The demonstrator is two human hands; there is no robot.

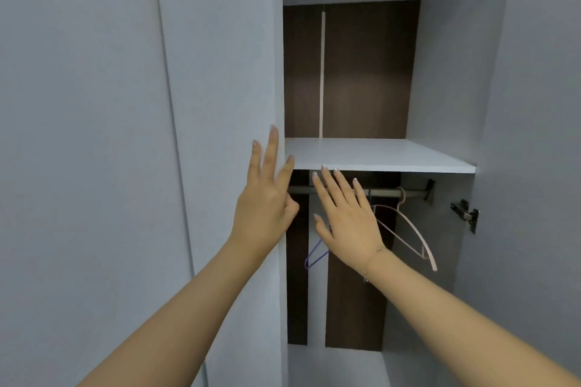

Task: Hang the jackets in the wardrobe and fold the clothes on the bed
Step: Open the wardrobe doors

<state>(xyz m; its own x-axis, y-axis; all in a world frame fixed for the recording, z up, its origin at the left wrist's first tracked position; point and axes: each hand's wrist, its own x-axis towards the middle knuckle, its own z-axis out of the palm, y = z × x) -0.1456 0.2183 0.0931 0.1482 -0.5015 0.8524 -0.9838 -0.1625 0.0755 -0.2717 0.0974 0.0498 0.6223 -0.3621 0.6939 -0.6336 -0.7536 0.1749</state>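
Note:
I face an open grey wardrobe (446,78) with a dark brown back panel. A metal rail (390,192) runs under its shelf (377,154). On the rail hang a pink hanger (412,229) and a purple hanger (316,256), both bare. My left hand (267,198) is raised with straight fingers at the edge of the closed left door (220,104). My right hand (345,217) is stretched out flat in front of the rail, fingers spread, holding nothing. No jackets, clothes or bed are in view.
The right door (540,135) stands swung open, with metal hinges (465,214) on the wardrobe's right wall. The shelf above the rail holds nothing. The wardrobe floor (333,364) shows grey at the bottom.

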